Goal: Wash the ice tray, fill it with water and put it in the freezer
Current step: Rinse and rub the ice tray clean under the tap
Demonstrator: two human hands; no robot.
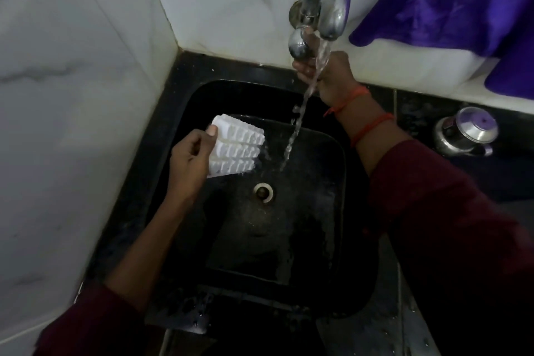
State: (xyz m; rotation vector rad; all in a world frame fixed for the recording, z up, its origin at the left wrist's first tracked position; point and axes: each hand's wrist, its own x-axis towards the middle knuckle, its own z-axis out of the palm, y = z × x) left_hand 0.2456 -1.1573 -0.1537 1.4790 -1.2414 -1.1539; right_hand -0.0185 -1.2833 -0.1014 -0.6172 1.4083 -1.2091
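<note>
With our left grip [189, 157] holding the ice tray [238, 147] and our right grip [332, 78] closed on the tap knob [299, 45], we should bring the tray under the stream [297, 124].

left hand [190, 154] low, thumb and fingers pinching ice tray [239, 144] edge, right hand [329, 75] raised, arm extended, fingers curled on tap knob [299, 45]
</note>
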